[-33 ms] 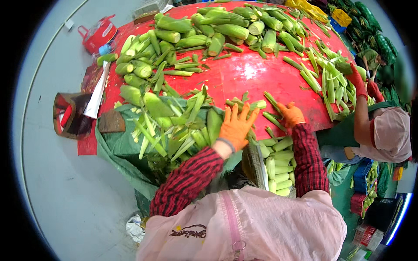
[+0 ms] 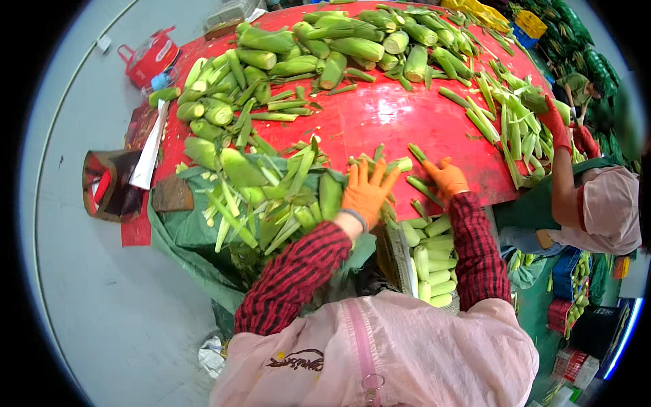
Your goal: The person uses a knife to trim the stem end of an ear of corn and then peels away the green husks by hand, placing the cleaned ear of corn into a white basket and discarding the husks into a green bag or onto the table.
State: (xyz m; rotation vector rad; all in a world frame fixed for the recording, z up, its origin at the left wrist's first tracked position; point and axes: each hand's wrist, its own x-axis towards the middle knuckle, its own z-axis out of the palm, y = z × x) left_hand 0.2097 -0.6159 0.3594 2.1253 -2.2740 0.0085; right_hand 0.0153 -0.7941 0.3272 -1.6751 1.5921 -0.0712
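My left hand point(image 2: 366, 193), in an orange glove, lies palm down with its fingers spread at the table's near edge, over short green stalk pieces point(image 2: 403, 165). It holds nothing that I can see. To its right, my right hand point(image 2: 449, 179), also gloved in orange, has its fingers apart beside a few cut corn stalk ends point(image 2: 417, 151). A heap of loose husks and stalks point(image 2: 298, 173) rests on green sheeting point(image 2: 183, 218) left of my left hand. Below my hands, a crate holds peeled pale-green corn ears point(image 2: 439, 264).
Unpeeled corn ears point(image 2: 356, 47) are piled along the far and left side of the red table point(image 2: 366, 122). A co-worker's red-gloved hand point(image 2: 557, 125) is at a husk pile point(image 2: 519, 129) on the right. A red bag point(image 2: 152, 57) and a brown open container point(image 2: 108, 183) stand at the left.
The view has shifted very slightly. Both my hands stay in nearly the same place and pose.
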